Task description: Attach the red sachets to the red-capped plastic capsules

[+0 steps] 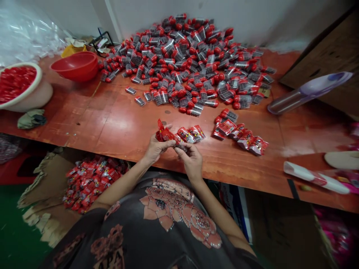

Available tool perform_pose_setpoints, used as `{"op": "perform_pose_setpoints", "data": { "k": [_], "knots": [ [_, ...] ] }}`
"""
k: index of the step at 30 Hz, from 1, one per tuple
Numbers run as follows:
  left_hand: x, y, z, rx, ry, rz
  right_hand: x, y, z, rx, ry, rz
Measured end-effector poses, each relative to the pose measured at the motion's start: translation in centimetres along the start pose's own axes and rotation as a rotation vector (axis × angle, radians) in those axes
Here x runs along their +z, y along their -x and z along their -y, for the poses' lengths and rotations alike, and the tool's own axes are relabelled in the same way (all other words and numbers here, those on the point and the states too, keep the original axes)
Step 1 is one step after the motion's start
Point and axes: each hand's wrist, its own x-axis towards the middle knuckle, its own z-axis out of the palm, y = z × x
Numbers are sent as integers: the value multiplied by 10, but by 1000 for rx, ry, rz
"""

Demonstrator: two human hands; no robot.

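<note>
My left hand (157,147) and my right hand (192,158) both pinch a strip of red foil sachets (179,134) above the table's front edge. The strip runs from the fingers of my left hand across to the right. Close on the right lies a further chain of red sachets (238,135) on the wood. Beyond my hands spreads a large heap of small clear tubes with red caps (182,63), holding dark contents. A few of these tubes lie apart from the heap, near its front edge.
The orange-red wooden table (112,127) runs across the view. On it are a red plastic bowl (74,66), a white basin of red items (19,84) and a lilac-and-white plastic bottle (308,93). Below left, a torn cardboard box (39,194) holds loose red sachets (86,183).
</note>
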Motion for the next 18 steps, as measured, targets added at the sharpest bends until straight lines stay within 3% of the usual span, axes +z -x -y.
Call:
{"op": "perform_pose_setpoints", "data": {
  "k": [4, 10, 15, 18],
  "knots": [
    [4, 3, -1, -2, -34, -12, 1, -1, 2, 89, -101, 29],
    [15, 11, 7, 80, -33, -185, 6, 2, 1, -63, 42, -46],
    [24, 16, 10, 104, -44, -216, 8, 2, -5, 10, -54, -21],
    [26, 17, 9, 99, -32, -250, 9, 2, -10, -45, 8, -55]
  ]
}}
